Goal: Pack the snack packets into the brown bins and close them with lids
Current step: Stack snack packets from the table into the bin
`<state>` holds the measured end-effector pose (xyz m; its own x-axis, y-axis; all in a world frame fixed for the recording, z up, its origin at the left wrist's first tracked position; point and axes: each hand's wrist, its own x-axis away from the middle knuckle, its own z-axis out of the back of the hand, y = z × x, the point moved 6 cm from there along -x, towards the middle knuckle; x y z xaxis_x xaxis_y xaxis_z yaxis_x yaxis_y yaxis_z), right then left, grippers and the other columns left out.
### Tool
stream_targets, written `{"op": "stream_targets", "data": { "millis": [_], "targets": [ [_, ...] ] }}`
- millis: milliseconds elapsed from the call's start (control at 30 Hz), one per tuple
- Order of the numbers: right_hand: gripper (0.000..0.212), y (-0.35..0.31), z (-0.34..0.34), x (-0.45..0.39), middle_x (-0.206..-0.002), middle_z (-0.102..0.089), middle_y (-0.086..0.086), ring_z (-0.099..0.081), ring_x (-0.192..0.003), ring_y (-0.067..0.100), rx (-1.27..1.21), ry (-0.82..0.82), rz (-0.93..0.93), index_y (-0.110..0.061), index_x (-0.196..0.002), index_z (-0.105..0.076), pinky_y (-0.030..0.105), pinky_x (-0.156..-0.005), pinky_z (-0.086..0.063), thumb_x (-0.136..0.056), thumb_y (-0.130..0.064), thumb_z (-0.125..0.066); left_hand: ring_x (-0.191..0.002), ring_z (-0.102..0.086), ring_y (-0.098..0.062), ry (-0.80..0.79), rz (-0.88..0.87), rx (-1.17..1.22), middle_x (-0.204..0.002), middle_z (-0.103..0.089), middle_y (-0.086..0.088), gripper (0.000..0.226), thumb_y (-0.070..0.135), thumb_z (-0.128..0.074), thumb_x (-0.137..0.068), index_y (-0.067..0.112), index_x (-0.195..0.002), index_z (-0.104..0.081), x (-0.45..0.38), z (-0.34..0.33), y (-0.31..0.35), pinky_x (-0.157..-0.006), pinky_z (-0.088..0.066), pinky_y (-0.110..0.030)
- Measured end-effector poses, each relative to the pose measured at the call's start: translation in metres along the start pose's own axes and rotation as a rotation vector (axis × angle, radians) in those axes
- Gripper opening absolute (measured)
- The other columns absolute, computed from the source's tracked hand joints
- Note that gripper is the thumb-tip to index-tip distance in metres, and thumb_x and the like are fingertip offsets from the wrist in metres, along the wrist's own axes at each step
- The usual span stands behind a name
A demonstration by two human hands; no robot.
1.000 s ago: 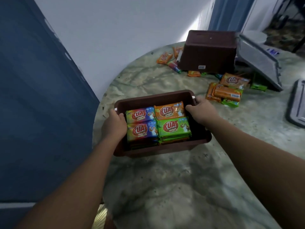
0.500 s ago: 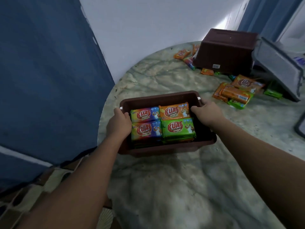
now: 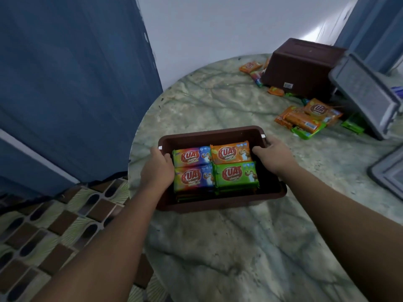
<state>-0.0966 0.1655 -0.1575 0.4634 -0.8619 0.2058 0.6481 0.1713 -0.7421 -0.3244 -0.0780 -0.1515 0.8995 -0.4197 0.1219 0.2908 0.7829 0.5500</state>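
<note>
While my left hand [image 3: 157, 168] and right hand [image 3: 275, 155] grasp the packed brown bin [image 3: 218, 204] at frame centre, lidless, any tilt could spill its KUAT packets [image 3: 214, 167].

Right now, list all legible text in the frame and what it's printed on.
"KUAT": rainbow packet, far left in the held brown bin.
"KUAT": rainbow packet, near left.
"KUAT": orange packet, far right.
"KUAT": green packet, near right.
"UA", partly cut off: loose orange packet on the table.
Small print under each logo: blurred.
Sticker on the overturned brown bin: too small.
</note>
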Motion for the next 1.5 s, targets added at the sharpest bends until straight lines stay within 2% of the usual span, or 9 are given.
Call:
{"op": "stream_targets", "data": {
  "millis": [167,267,500,633,800,900,1067,1167,1500],
  "targets": [
    [0.024,0.013,0.007,0.015,-0.098,-0.074,0.000,-0.071,-0.089,0.026,-0.011,-0.031,0.014,-0.026,-0.107,-0.069,0.049,-0.086,-0.059,-0.086,-0.036,-0.066,-0.084,-0.049,-0.028,0.006,0.043,-0.035,-0.092,-0.052,-0.005,0.026,0.034,-0.033,-0.109,0.011,-0.119,-0.042,0.034,-0.004,-0.006,-0.072,-0.037,-0.039],
    [0.023,0.018,0.014,0.024,-0.100,-0.074,0.002,-0.070,-0.090,0.027,-0.010,-0.059,0.039,-0.025,-0.111,-0.069,0.045,-0.085,-0.058,-0.089,-0.032,-0.066,-0.082,-0.051,-0.028,0.024,0.048,-0.021,-0.086,-0.052,-0.003,0.024,0.032,-0.033,-0.109,0.011,-0.116,-0.042,0.055,-0.005,-0.008,-0.069,-0.037,-0.038],
    [0.015,0.037,0.030,0.036,-0.090,-0.069,-0.005,-0.064,-0.082,0.016,-0.009,-0.128,0.087,-0.025,-0.106,-0.066,0.034,-0.074,-0.050,-0.091,-0.028,-0.065,-0.094,-0.058,-0.036,0.076,0.115,-0.037,-0.098,-0.055,-0.009,0.025,0.032,-0.038,-0.108,0.010,-0.120,-0.044,0.108,-0.011,-0.002,-0.073,-0.036,-0.038],
    [0.024,0.054,0.049,0.045,-0.097,-0.069,-0.001,-0.064,-0.090,0.023,0.020,-0.180,0.134,-0.022,-0.111,-0.064,0.039,-0.083,-0.053,-0.089,-0.031,-0.063,-0.107,-0.060,-0.042,0.096,0.174,-0.041,-0.110,-0.063,-0.019,0.026,0.033,-0.038,-0.108,0.011,-0.120,-0.044,0.149,-0.023,0.006,-0.075,-0.035,-0.039],
    [0.015,0.073,0.068,0.055,-0.096,-0.061,-0.001,-0.055,-0.090,0.024,0.063,-0.232,0.176,-0.027,-0.107,-0.059,0.033,-0.077,-0.039,-0.093,-0.031,-0.062,-0.104,-0.061,-0.042,0.136,0.216,-0.026,-0.103,-0.063,-0.017,0.030,0.034,-0.038,-0.108,0.008,-0.121,-0.045,0.191,-0.038,0.012,-0.077,-0.040,-0.041],
    [0.018,0.081,0.074,0.061,-0.093,-0.060,-0.003,-0.056,-0.090,0.024,0.063,-0.241,0.189,-0.025,-0.109,-0.059,0.034,-0.076,-0.039,-0.093,-0.032,-0.062,-0.104,-0.061,-0.042,0.143,0.226,-0.001,-0.111,-0.065,-0.022,0.029,0.033,-0.037,-0.108,0.008,-0.121,-0.044,0.206,-0.044,0.012,-0.085,-0.047,-0.047],
    [0.011,0.094,0.087,0.070,-0.083,-0.057,-0.013,-0.054,-0.081,0.019,0.071,-0.228,0.173,-0.027,-0.103,-0.058,0.033,-0.071,-0.038,-0.093,-0.031,-0.062,-0.098,-0.060,-0.041,0.144,0.217,-0.003,-0.104,-0.064,-0.019,0.028,0.034,-0.037,-0.108,0.008,-0.118,-0.044,0.223,-0.050,0.017,-0.074,-0.039,-0.040],
    [0.014,0.104,0.095,0.078,-0.089,-0.062,-0.006,-0.058,-0.087,0.023,0.076,-0.203,0.142,-0.026,-0.104,-0.059,0.034,-0.075,-0.042,-0.092,-0.033,-0.062,-0.085,-0.053,-0.033,0.138,0.193,-0.014,-0.094,-0.057,-0.011,0.027,0.034,-0.036,-0.108,0.008,-0.115,-0.043,0.229,-0.052,0.022,-0.073,-0.038,-0.041],
    [0.017,0.144,0.125,0.127,-0.091,-0.065,-0.006,-0.062,-0.089,0.022,0.012,-0.137,0.064,-0.021,-0.102,-0.062,0.035,-0.075,-0.042,-0.090,-0.033,-0.063,-0.081,-0.051,-0.031,0.088,0.115,-0.036,-0.090,-0.056,-0.009,0.024,0.034,-0.035,-0.109,0.011,-0.109,-0.041,0.271,-0.062,0.030,-0.072,-0.040,-0.041]
  ]
}}
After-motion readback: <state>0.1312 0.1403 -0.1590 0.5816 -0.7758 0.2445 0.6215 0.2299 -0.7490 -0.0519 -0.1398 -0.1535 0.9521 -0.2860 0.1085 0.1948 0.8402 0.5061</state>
